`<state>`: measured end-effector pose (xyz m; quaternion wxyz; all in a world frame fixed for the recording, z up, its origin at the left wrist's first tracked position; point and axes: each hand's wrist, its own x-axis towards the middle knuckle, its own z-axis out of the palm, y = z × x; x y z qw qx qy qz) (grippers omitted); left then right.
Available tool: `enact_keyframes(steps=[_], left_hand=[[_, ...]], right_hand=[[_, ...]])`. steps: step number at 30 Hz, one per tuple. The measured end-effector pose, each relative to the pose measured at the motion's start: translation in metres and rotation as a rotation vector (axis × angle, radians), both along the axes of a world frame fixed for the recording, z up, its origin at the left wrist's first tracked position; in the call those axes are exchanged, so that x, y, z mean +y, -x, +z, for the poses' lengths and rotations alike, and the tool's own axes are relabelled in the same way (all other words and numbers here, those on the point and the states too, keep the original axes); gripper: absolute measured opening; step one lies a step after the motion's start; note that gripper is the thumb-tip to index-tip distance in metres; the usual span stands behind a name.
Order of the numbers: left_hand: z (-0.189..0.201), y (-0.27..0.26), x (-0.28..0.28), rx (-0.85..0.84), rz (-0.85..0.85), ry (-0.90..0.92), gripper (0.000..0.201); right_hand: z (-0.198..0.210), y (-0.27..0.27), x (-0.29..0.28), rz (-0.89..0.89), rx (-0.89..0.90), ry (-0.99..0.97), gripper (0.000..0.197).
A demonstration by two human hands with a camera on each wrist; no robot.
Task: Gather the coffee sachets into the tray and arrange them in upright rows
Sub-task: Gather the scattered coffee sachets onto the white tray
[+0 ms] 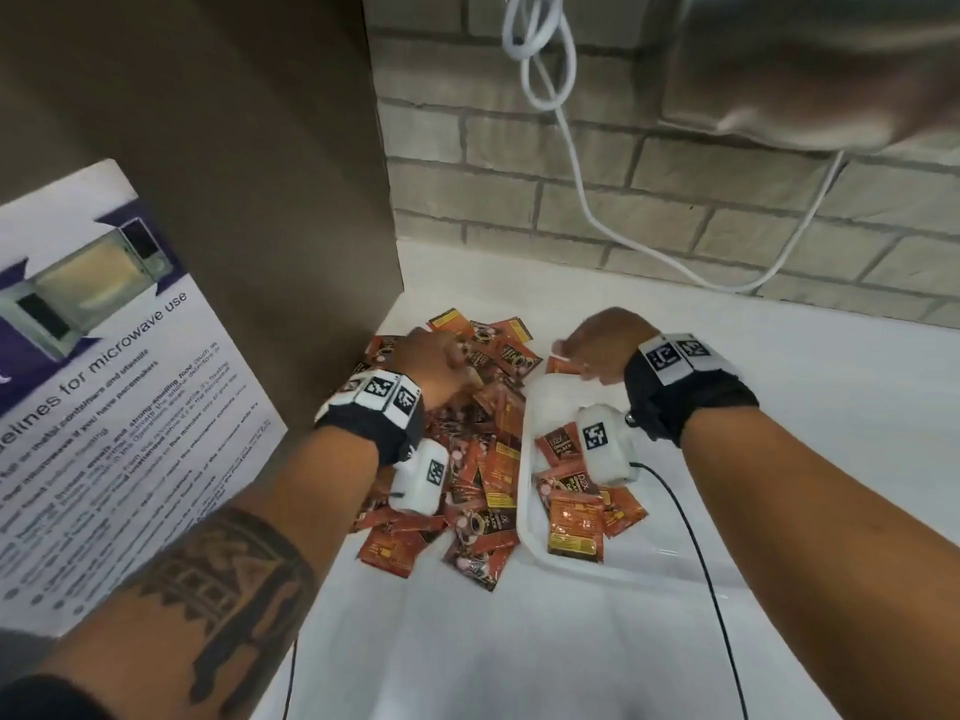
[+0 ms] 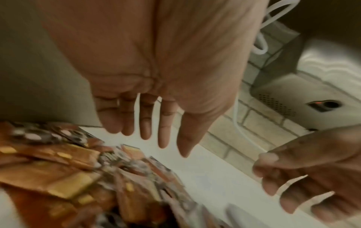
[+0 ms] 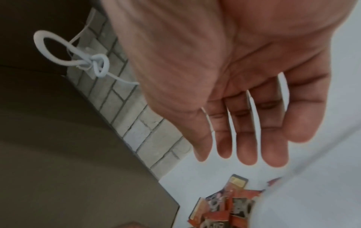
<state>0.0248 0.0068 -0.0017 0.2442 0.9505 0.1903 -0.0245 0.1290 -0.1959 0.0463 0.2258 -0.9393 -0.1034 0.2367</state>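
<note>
— Head view, where do the sachets sit? — Coffee sachets (image 1: 470,462) heaped on white counter (image 1: 810,407) left of tray (image 1: 582,562); several lie flat inside it.

— Hands? — Left hand (image 2: 148,86) and right hand (image 3: 234,92) spread, holding nothing. Brown panel (image 1: 234,174) crowds left of tray; white cable (image 1: 550,96) dangles behind.

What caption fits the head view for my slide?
Both hands, left and right, open above loose coffee sachets; a few lie flat in the white tray.

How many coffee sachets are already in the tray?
About 4 visible, all loose at the near end of the tray: one orange-backed sachet on top, one at its right, two behind. The right wrist camera may hide more.
</note>
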Motion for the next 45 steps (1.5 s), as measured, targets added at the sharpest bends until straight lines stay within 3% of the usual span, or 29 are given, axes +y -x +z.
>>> enact_keyframes(steps=[3,6,9,13,15,19,21,23,25,29,33,38,41,45], left_hand=[[-0.017,-0.007,0.035,0.166,0.087,-0.143,0.059],[-0.032,-0.014,0.056,0.235,0.144,-0.22,0.06],[-0.042,-0.02,0.063,0.273,0.206,-0.182,0.074],[-0.051,-0.025,0.061,0.293,0.085,-0.09,0.085],[-0.051,-0.024,0.06,0.281,0.037,-0.106,0.079],[-0.043,-0.022,0.061,0.234,-0.014,-0.135,0.043],[-0.04,-0.022,0.062,0.271,0.002,-0.126,0.053],[-0.041,-0.023,0.067,0.294,0.008,-0.112,0.069],[-0.04,-0.024,0.07,0.318,0.017,-0.093,0.073],[-0.04,-0.027,0.078,0.373,0.025,-0.084,0.079],[-0.038,-0.028,0.079,0.372,-0.002,-0.058,0.095],[-0.032,-0.029,0.076,0.349,-0.051,-0.142,0.079],[-0.025,-0.03,0.072,0.393,-0.124,-0.126,0.064],[-0.019,-0.039,0.067,0.415,-0.093,-0.022,0.056]], right_hand=[[0.0,-0.006,0.04,0.075,-0.03,0.034,0.042],[-0.012,-0.018,0.075,0.167,-0.062,0.098,0.048],[-0.022,-0.024,0.101,0.221,-0.084,0.206,0.05],[-0.043,-0.034,0.128,0.263,-0.097,0.286,0.043],[-0.049,-0.03,0.135,0.296,-0.105,0.34,0.04],[-0.055,-0.025,0.142,0.351,-0.164,0.401,0.026],[-0.062,-0.026,0.146,0.366,-0.176,0.428,0.025],[-0.066,-0.028,0.15,0.382,-0.201,0.451,0.037],[-0.066,-0.026,0.147,0.38,-0.228,0.472,0.044],[-0.072,-0.03,0.146,0.429,-0.224,0.499,0.029],[-0.076,-0.035,0.147,0.443,-0.219,0.542,0.029],[-0.079,-0.045,0.144,0.365,-0.195,0.527,0.038],[-0.13,-0.095,0.16,0.313,-0.163,0.456,0.057],[-0.087,-0.06,0.147,0.281,-0.128,0.347,0.033]])
